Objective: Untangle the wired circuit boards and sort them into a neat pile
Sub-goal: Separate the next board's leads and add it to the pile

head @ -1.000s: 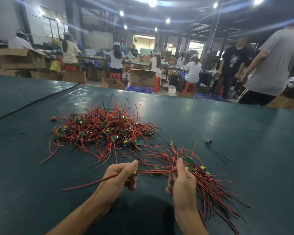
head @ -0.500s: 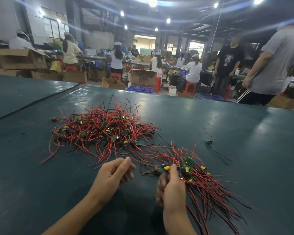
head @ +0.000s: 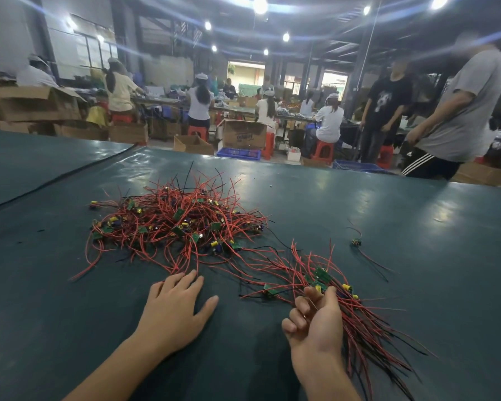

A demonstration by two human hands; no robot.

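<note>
1. Left hand (head: pixel 176 309) is lying palm down on the dark green table (head: pixel 417 221). Its fingers are straight and spread, gripping nothing, with the tips right at the near edge of the tangled pile (head: pixel 180 224).
2. Right hand (head: pixel 315 322) is sitting at the left side of the sorted bundle (head: pixel 368 328) with its fingers curled. The thumb tip is up against the green boards there. Can't tell if it is pinching a wire or holding nothing.
3. Tangled pile is lying mid-table beyond the left hand: red and black wires with small green boards and yellow parts mixed through.
4. Sorted bundle is lying right of the pile. Its boards are bunching at the far end and its wires are fanning toward the near right.
5. One stray board (head: pixel 357 242) with its wires is lying apart, further right.
6. Behind the table, people are sitting on red stools (head: pixel 323 150) among cardboard boxes (head: pixel 243 136). A person in grey (head: pixel 460 111) is standing at far right.
</note>
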